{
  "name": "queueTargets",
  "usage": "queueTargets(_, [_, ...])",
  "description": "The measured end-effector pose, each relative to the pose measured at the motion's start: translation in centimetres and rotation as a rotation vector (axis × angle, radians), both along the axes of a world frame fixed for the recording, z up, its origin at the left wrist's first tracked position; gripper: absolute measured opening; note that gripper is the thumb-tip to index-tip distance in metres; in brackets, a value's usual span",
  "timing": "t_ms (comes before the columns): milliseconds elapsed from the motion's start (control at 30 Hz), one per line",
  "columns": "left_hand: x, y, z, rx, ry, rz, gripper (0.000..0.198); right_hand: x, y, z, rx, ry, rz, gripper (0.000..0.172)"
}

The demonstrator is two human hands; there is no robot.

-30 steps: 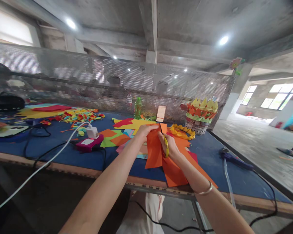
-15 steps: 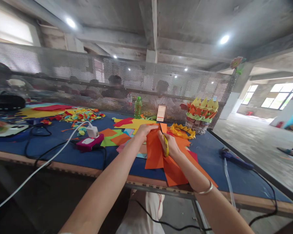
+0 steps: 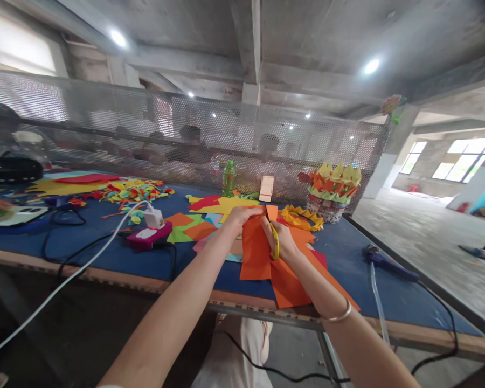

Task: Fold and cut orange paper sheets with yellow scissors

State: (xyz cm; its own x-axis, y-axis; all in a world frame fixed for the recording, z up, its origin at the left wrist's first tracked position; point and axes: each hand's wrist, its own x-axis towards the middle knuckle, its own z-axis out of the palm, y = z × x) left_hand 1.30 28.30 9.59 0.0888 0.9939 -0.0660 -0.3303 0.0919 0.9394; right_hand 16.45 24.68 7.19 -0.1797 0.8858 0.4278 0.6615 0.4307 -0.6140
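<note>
My right hand (image 3: pixel 283 240) is closed on yellow-handled scissors (image 3: pixel 275 245), whose dark blades point away from me at a cut in a sheet of orange paper (image 3: pixel 255 256). With its fingers bent over the far part of that sheet, my left hand (image 3: pixel 243 216) grips it just left of the blades. To the right of the cut the paper reaches past the blades as a narrow strip. More orange paper (image 3: pixel 293 288) lies under my right forearm, partly hidden by it.
Coloured paper squares (image 3: pixel 192 227) and a pink power socket (image 3: pixel 145 237) with a white charger lie left. A green bottle (image 3: pixel 228 179) stands behind, and a folded-paper basket (image 3: pixel 334 191) back right. A glue gun (image 3: pixel 392 264) rests near the right edge. Perforated panels close off the back.
My hands, the scissors and the orange paper have barely moved. A small pale shape, too cut off to name, now shows in the bottom left corner.
</note>
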Motion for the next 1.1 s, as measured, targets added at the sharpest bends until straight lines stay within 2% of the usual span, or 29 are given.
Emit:
queueTargets(600, [0.0,-0.5,0.2,-0.006,0.047,0.024,0.023,0.5,1.2,-0.7,-0.033,0.038,-0.025,0.045])
queueTargets(900, [-0.8,-0.5,0.2,-0.012,0.085,0.103,0.024,0.5,0.1,-0.4,-0.131,0.115,-0.014,0.051])
queueTargets(1000, [-1.3,-0.4,0.1,-0.024,0.112,0.137,0.026,1.7,-0.2,0.7,-0.122,0.058,-0.104,0.051])
queueTargets(1100, [-1.7,-0.5,0.2,-0.038,0.13,0.146,0.027,3.7,-0.2,1.8,-0.103,-0.064,-0.294,0.043])
